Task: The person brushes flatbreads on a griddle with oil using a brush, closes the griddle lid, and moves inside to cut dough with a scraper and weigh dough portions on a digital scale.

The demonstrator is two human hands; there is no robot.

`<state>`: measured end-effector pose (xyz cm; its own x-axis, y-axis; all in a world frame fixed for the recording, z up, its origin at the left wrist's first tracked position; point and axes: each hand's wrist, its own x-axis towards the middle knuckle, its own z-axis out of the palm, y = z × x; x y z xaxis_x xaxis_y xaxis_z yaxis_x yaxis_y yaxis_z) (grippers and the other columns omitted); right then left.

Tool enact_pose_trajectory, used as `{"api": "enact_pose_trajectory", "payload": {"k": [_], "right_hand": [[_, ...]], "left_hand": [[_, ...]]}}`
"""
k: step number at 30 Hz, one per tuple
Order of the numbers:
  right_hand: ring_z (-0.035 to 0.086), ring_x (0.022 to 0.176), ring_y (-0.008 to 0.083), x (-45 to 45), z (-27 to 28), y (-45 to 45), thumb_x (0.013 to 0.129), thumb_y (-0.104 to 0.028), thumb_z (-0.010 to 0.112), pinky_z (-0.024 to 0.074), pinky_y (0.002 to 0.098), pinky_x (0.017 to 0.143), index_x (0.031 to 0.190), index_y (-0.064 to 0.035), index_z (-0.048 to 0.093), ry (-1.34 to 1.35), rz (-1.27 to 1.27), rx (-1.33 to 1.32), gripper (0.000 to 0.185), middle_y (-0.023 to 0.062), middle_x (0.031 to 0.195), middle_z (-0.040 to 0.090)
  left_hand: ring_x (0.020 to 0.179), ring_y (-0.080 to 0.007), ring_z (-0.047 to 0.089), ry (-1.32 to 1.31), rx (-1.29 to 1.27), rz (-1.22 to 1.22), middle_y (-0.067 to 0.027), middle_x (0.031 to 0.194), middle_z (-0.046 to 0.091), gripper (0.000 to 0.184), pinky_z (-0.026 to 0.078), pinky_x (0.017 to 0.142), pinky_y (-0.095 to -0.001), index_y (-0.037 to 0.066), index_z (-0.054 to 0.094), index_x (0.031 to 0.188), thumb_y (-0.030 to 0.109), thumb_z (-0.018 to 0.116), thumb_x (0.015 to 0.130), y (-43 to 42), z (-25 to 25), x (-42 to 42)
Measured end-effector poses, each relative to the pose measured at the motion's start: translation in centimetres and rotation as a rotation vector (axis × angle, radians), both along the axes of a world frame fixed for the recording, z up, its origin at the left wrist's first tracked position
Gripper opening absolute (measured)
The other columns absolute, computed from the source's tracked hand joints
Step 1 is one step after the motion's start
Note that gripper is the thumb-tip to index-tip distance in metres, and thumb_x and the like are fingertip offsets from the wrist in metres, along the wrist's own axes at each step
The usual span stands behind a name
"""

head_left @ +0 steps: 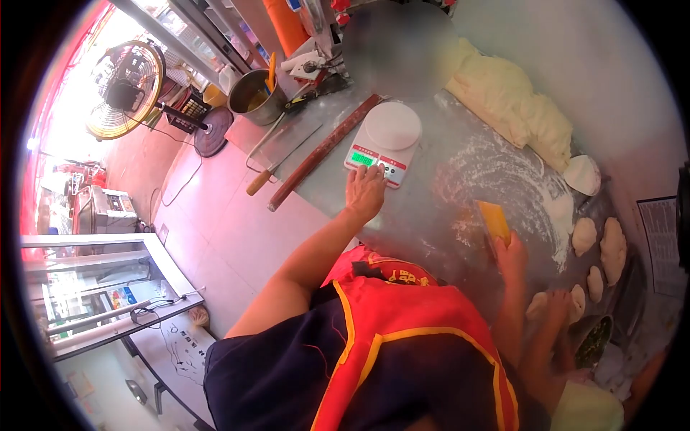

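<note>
My left hand rests at the front edge of a white kitchen scale, fingers stretched onto its button panel and gripping nothing. The scale's green display is lit, and its round pan holds nothing. In my right hand is a yellow dough scraper, held above the metal worktop. Flour is smeared across the worktop ahead of the scraper. A long mass of dough lies along the back, with a rounded dough lump at its end.
A rolling pin and a wooden-handled rod lie left of the scale. Several dough pieces sit at right. Close by are a co-worker's hand and a bowl of green filling. A metal pot and a fan stand left.
</note>
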<state>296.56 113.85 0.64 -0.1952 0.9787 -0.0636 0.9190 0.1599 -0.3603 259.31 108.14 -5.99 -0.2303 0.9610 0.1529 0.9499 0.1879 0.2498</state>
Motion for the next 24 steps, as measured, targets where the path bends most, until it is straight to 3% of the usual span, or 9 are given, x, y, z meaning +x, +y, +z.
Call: {"api": "enact_pose_trajectory", "payload": {"k": [3, 6, 10, 13, 17, 20, 24], "right_hand": [[0.060, 0.079, 0.0430, 0.5, -0.4, 0.5, 0.083, -0.029, 0.062, 0.0455, 0.0490, 0.067, 0.091, -0.0030, 0.056, 0.042, 0.013, -0.033, 0.028, 0.0220, 0.081, 0.063], [0.060, 0.081, 0.0433, 1.0, -1.0, 0.9, 0.082, -0.029, 0.062, 0.0458, 0.0487, 0.069, 0.093, -0.0026, 0.056, 0.060, 0.012, -0.061, 0.029, 0.0226, 0.083, 0.063], [0.059, 0.084, 0.0433, 0.7, -0.7, 0.9, 0.082, -0.029, 0.062, 0.0462, 0.0482, 0.071, 0.096, -0.0021, 0.058, 0.050, -0.016, -0.088, 0.031, 0.0227, 0.087, 0.063], [0.060, 0.084, 0.0434, 0.7, -0.2, 1.4, 0.082, -0.029, 0.062, 0.0463, 0.0480, 0.072, 0.098, -0.0020, 0.058, 0.028, -0.012, -0.120, 0.032, 0.0227, 0.088, 0.063], [0.060, 0.086, 0.0420, 0.4, 0.4, 1.3, 0.082, -0.030, 0.063, 0.0463, 0.0481, 0.073, 0.099, -0.0019, 0.060, 0.022, -0.009, -0.137, 0.033, 0.0231, 0.090, 0.064], [0.061, 0.088, 0.0406, -0.7, 2.1, 1.7, 0.081, -0.031, 0.064, 0.0468, 0.0484, 0.073, 0.097, -0.0021, 0.063, -0.072, -0.085, -0.363, 0.033, 0.0232, 0.090, 0.065], [0.062, 0.086, 0.0403, -1.1, 3.2, 2.5, 0.080, -0.032, 0.065, 0.0483, 0.0475, 0.072, 0.094, -0.0023, 0.065, -0.143, -0.101, -0.412, 0.033, 0.0230, 0.087, 0.065]], "left_hand": [[0.102, -0.0218, 0.049, 0.025, 0.024, -0.008, -0.0049, 0.105, 0.057, 0.034, 0.037, 0.090, -0.0383, 0.006, 0.060, 0.116, 0.026, 0.053, 0.090, 0.1, 1.0, 0.4], [0.103, -0.0237, 0.050, -0.069, -0.046, -0.169, -0.0074, 0.105, 0.057, 0.032, 0.039, 0.089, -0.0388, 0.006, 0.061, 0.113, 0.026, 0.056, 0.088, -0.7, 3.3, 1.8], [0.102, -0.0283, 0.052, -0.210, 0.000, -0.292, -0.0100, 0.105, 0.057, 0.032, 0.043, 0.087, -0.0395, 0.006, 0.061, 0.111, 0.027, 0.059, 0.087, -2.2, 1.3, 4.3], [0.102, -0.0288, 0.053, -0.309, -0.106, -0.324, -0.0109, 0.106, 0.057, 0.032, 0.044, 0.087, -0.0402, 0.005, 0.061, 0.111, 0.027, 0.059, 0.088, -2.3, 0.5, 5.0], [0.102, -0.0320, 0.053, -0.382, -0.125, -0.331, -0.0131, 0.109, 0.056, 0.038, 0.045, 0.089, -0.0408, 0.006, 0.054, 0.120, 0.025, 0.058, 0.087, -2.6, 0.6, 5.3], [0.107, -0.0333, 0.053, -0.429, -0.161, -0.278, -0.0145, 0.114, 0.055, 0.048, 0.044, 0.092, -0.0411, 0.006, 0.048, 0.128, 0.026, 0.059, 0.086, -2.1, 1.6, 6.0], [0.113, -0.0343, 0.050, -0.440, -0.147, -0.280, -0.0161, 0.122, 0.051, 0.058, 0.042, 0.097, -0.0410, 0.004, 0.042, 0.134, 0.027, 0.062, 0.085, -1.4, 1.1, 6.3]]}}
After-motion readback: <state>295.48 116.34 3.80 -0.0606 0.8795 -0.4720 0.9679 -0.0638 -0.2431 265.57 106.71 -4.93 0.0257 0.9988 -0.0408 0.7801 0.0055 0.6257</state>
